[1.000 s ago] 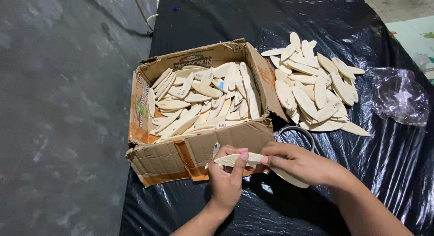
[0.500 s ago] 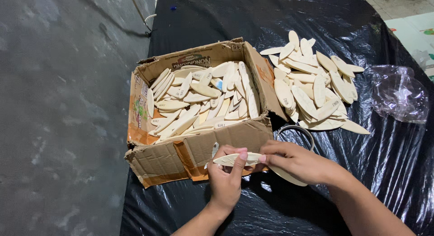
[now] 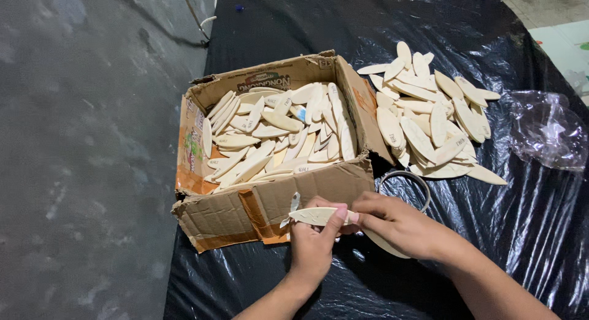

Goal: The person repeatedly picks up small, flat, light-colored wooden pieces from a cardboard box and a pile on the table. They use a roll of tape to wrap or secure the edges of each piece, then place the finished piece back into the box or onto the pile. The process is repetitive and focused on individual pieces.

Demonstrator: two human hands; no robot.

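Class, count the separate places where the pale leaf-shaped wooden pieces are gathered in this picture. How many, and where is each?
3. One batch fills the cardboard box; a loose pile lies right of it on the black plastic sheet; pieces are held between the left hand and right hand. More may be hidden beneath.

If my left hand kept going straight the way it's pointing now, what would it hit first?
Most likely the front wall of the cardboard box. The left hand points up-frame, holding a pale leaf-shaped piece right before that wall, though the gap is hard to judge.

floor: grey mottled concrete | table cover: glossy black plastic sheet | light: even
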